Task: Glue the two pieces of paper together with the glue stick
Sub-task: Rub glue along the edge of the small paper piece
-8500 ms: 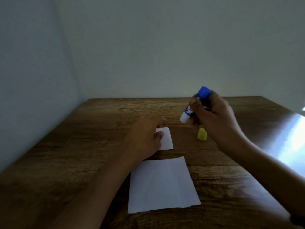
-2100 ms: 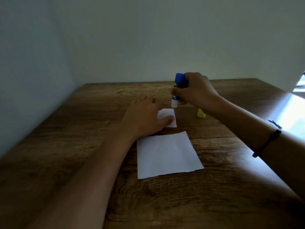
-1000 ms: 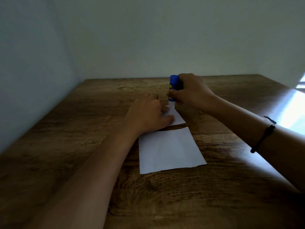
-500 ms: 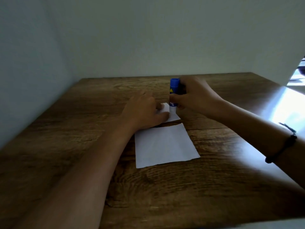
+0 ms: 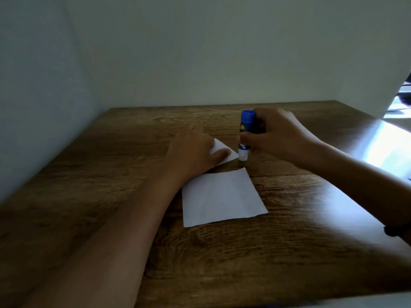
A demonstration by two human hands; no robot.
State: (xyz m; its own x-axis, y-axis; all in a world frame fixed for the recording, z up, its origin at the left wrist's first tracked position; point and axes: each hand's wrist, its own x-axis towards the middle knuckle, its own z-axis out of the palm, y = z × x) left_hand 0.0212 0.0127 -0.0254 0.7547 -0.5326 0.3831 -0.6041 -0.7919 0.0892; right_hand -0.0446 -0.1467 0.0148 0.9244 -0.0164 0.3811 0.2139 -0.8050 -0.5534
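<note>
At centre frame the right hand (image 5: 275, 135) holds a blue-bodied glue stick with a white lower end (image 5: 245, 135) upright. Its grip is closed round the barrel, thumb at the front and fingers curled behind. The white tip meets the right-hand corner of a small white piece of paper (image 5: 223, 153) lying on the dark wood-grain bench (image 5: 289, 252). Whether the tip sits on the paper or just off its edge cannot be told.

The left hand (image 5: 192, 153), just left of centre, lies flat on the small paper, fingers straight, thumb pressing its near edge. It holds nothing in a closed grip.

A larger white square sheet of paper (image 5: 222, 196) lies flat on the bench below centre, just short of the small piece and apart from it, with a thin strip of wood between.

Label: the glue stick carries a yellow mark on the blue barrel and some print on the white band; neither can be read.

A dark band (image 5: 397, 231) circles the right wrist at the right edge of the frame. Pale walls (image 5: 200, 52) fill the upper half.
</note>
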